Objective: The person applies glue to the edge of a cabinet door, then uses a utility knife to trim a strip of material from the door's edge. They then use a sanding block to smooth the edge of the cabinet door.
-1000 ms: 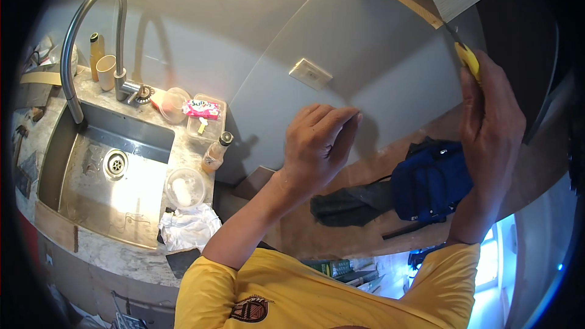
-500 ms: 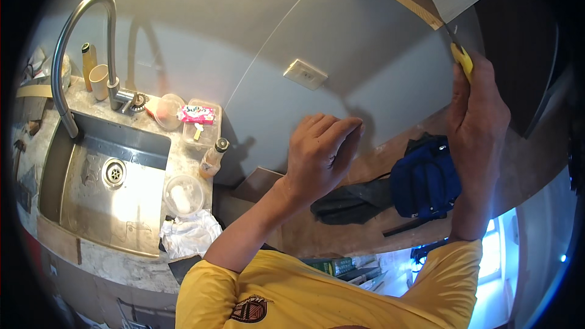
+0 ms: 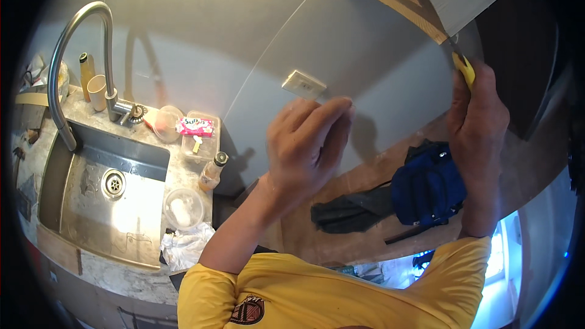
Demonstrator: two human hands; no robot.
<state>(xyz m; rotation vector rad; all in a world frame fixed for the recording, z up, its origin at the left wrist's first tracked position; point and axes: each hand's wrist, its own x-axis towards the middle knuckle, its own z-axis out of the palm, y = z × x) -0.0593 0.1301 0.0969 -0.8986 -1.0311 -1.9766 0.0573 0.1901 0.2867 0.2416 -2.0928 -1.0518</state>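
My right hand [image 3: 481, 106], raised at the right, is closed around a yellow-handled tool [image 3: 465, 72]. Its short dark metal end meets the lower corner of a wooden cabinet edge [image 3: 420, 24] overhead; the exact kind of tool does not show. Nearer the middle, my left hand [image 3: 308, 140] hangs in the air before the grey wall, fingers curled and thumb pressed against them. Whatever they may hold is hidden from view. Beyond that hand a white wall socket [image 3: 303, 84] is fixed to the wall.
To the left, a steel sink [image 3: 91, 231] with a tall curved faucet [image 3: 109, 36] is set in a stone counter. A glass bottle [image 3: 212, 173], plastic tubs [image 3: 184, 208] and a crumpled white cloth [image 3: 186, 247] line its right side. A blue backpack [image 3: 426, 186] lies on a brown surface below.
My left hand has moved a little up and left, away from the right hand. My right hand keeps the yellow-handled tool at the cabinet corner. The whole view has shifted slightly.
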